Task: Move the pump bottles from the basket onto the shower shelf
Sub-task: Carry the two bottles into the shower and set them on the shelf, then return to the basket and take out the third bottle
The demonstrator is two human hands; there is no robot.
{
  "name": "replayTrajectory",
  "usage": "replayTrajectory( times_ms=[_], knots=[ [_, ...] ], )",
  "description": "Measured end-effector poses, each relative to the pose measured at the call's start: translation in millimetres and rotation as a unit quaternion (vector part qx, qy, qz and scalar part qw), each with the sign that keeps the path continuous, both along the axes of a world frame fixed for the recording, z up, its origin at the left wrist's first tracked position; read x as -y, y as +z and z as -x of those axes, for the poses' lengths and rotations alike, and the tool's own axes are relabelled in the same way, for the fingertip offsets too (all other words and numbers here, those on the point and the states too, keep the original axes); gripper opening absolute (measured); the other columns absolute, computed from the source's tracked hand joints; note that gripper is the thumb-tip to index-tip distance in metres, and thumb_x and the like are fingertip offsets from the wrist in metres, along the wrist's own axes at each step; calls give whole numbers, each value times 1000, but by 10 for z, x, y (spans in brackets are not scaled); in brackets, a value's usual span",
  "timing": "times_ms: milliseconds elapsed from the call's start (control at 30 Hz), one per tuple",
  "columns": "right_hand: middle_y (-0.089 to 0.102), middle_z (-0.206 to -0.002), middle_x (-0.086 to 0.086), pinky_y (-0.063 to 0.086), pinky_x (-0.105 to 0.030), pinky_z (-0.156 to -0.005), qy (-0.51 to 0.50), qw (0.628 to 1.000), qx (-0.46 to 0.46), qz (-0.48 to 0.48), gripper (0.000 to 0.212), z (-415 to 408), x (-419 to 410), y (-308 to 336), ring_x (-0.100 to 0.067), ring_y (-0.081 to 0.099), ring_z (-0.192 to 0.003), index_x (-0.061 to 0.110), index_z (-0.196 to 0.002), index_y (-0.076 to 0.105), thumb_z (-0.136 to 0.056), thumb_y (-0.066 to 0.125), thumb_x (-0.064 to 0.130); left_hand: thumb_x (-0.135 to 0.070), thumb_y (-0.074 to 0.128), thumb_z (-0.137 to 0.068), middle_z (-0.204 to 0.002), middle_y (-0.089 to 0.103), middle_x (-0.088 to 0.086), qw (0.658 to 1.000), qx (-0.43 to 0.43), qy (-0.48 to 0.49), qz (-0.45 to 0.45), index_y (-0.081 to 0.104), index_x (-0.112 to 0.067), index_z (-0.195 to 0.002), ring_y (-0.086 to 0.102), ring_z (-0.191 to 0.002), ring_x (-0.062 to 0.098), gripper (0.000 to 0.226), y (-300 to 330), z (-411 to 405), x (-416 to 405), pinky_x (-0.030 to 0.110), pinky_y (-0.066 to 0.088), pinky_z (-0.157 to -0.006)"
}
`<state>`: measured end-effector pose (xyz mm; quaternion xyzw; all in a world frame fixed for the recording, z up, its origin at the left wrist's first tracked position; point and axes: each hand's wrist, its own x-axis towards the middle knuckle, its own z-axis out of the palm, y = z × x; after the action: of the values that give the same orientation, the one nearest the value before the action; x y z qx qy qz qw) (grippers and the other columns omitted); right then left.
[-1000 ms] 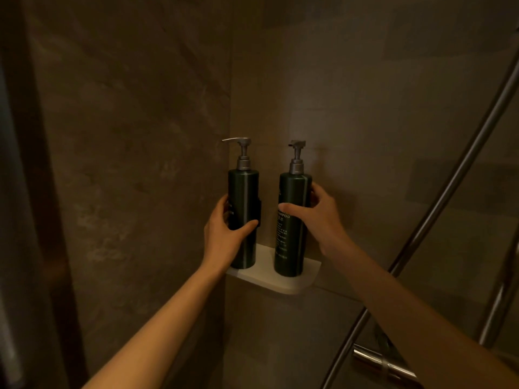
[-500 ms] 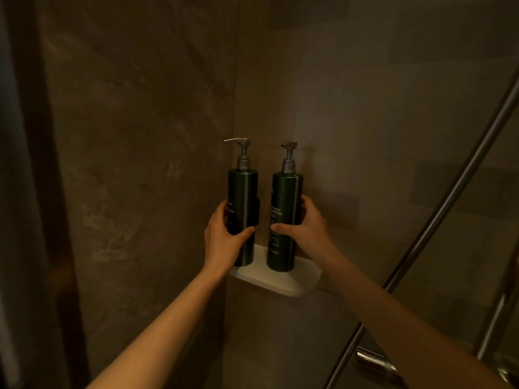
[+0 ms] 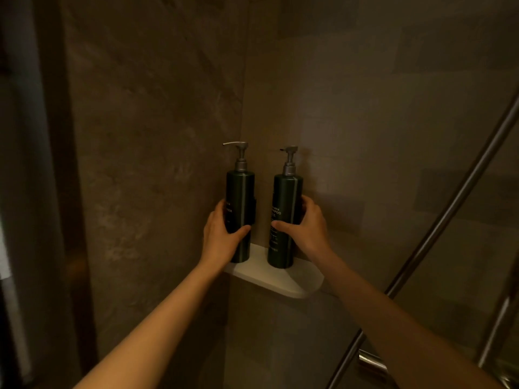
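On the small shelf (image 3: 283,280), both bottles (image 3: 240,214) (image 3: 285,217) are gripped by the hands (image 3: 222,237) (image 3: 307,228) and could be knocked off if bumped.

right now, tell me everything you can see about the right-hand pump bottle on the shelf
The right pump bottle is a tall dark green cylinder with a glossy, metallic-looking sheen and a grey pump head whose nozzle points left. Pale print runs down its front; "SHAMPOO" is partly readable. It stands upright on the white corner shelf, apart from the left bottle. The right hand wraps its lower half, thumb in front.
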<state>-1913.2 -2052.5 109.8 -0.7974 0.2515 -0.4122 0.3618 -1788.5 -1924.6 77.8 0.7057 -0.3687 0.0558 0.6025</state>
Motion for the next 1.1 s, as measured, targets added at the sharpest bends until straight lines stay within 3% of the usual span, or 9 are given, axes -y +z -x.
replayTrajectory(
  times_ms=[133, 300, 433, 600, 767, 900, 1100],
  knots=[
    [37, -144, -8, 37, -43, -107, -50, 997, -12, 53, 73, 193, -67, -10, -26, 39, -132, 15, -144, 34, -84, 66, 40, -29, 62, -87, -147, 35, 8, 998, 27, 41, -50, 25, -16, -146, 39, -132, 23, 70, -25, 185, -172, 31, 32, -105],
    [51, -127, -10, 35, -25, -89, -51, 976, -20, 208, 36, 540, -370, -226, -24, 46, -120, 14, -127, 55, -94, 55, 27, -31, 53, -89, -139, 45, 12, 947, 207, 165, -180, 46, -12, -133, 43, -123, 32, 49, -242, 590, -561, 42, 43, -98],
    [59, -115, -11, 46, -40, -89, 0, 962, -30, 272, 34, 734, -695, -705, -28, 55, -109, 11, -119, 62, -90, 54, 26, -32, 53, -86, -127, 56, 14, 918, 262, 200, -221, 53, -10, -126, 50, -115, 35, 45, -619, 999, -907, 43, 43, -93],
    [63, -107, -11, 47, -42, -83, 68, 948, -97, 294, 37, 1022, -1230, -1692, -31, 58, -98, 12, -114, 64, -88, 46, 32, -34, 54, -85, -119, 61, 11, 902, 232, 224, -285, 57, -11, -121, 55, -111, 31, 43, -1588, 1511, -1535, 41, 44, -93],
    [60, -120, -9, 43, -41, -95, 159, 929, -219, 252, 47, 1227, -1722, -2535, -30, 54, -113, 13, -125, 59, -91, 39, 39, -33, 54, -86, -122, 60, 12, 873, 114, 246, -406, 55, -11, -125, 54, -113, 33, 44, -2500, 1814, -2298, 43, 44, -94],
    [54, -133, -8, 35, -38, -106, 221, 900, -282, 250, 44, 1226, -2174, -2958, -25, 46, -127, 14, -134, 53, -95, 47, 34, -35, 48, -90, -133, 52, 10, 840, 14, 281, -464, 46, -14, -134, 47, -123, 31, 48, -2914, 1895, -2920, 43, 38, -101],
    [49, -139, -6, 30, -35, -108, 324, 844, -337, 263, 47, 994, -3109, -3353, -23, 39, -132, 17, -138, 47, -96, 44, 38, -36, 46, -91, -139, 48, 9, 805, -48, 321, -496, 43, -16, -136, 43, -126, 29, 48, -3159, 1891, -3903, 41, 33, -104]
  ],
)
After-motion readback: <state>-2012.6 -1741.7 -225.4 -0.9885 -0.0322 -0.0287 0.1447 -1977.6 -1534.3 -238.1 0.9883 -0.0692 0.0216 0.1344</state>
